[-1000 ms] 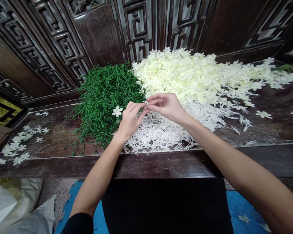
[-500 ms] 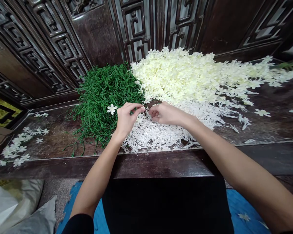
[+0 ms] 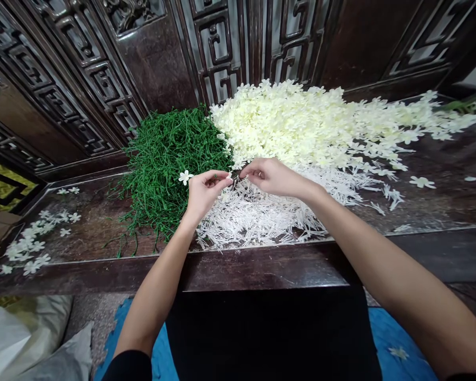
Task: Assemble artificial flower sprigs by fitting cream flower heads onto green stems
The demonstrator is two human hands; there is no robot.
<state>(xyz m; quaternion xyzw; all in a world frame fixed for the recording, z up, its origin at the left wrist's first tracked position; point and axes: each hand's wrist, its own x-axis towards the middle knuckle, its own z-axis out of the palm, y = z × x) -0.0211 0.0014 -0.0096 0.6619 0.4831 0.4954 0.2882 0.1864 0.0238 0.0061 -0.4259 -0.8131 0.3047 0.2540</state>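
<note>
My left hand [image 3: 206, 193] is closed in a pinch, thumb and forefinger around a small white flower piece [image 3: 229, 175]. My right hand [image 3: 272, 176] faces it a short gap away, its thumb and fingers drawn together; what they hold, if anything, is too small to make out. One white flower [image 3: 185, 177] shows just left of my left hand, over the pile of green artificial stems [image 3: 170, 153]. Beneath both hands spreads a heap of thin white sprigs [image 3: 257, 217]. Behind my right hand rises a large mound of cream-white artificial flowers [image 3: 289, 124].
The piles lie on a dark wooden bench [image 3: 262, 270] against a carved wooden back [image 3: 158, 69]. Several loose flowers [image 3: 27, 243] lie at its left end, and a single flower [image 3: 422, 182] at the right. Pale sacks [image 3: 35, 338] rest on the floor at lower left.
My right hand has shifted slightly up, and its fingers have changed their bend. My left hand keeps its pinch and has moved only a little. The piles look the same.
</note>
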